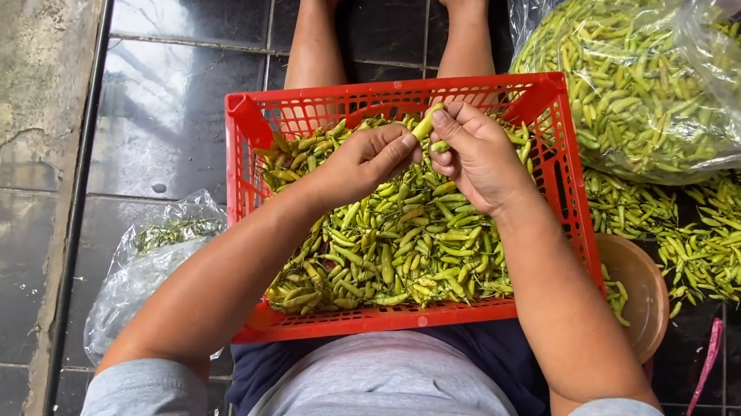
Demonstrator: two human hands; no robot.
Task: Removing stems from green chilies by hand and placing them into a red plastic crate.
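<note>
Red crate [251,122] on lap, approx. full of green chillies [404,242]. Both hands together over it: left hand [368,161] and right hand [476,155] each pinch one chilli [426,124], w/ grips at opposite ends. Clear bag [645,73] of chillies beyond, brown bowl [647,289] at right.

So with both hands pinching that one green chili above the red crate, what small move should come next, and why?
Probably a short twist or pull to part the stem from the chili: the left hand and right hand both pinch it, raised over the red crate of chilies, so the pieces can then drop away.
</note>
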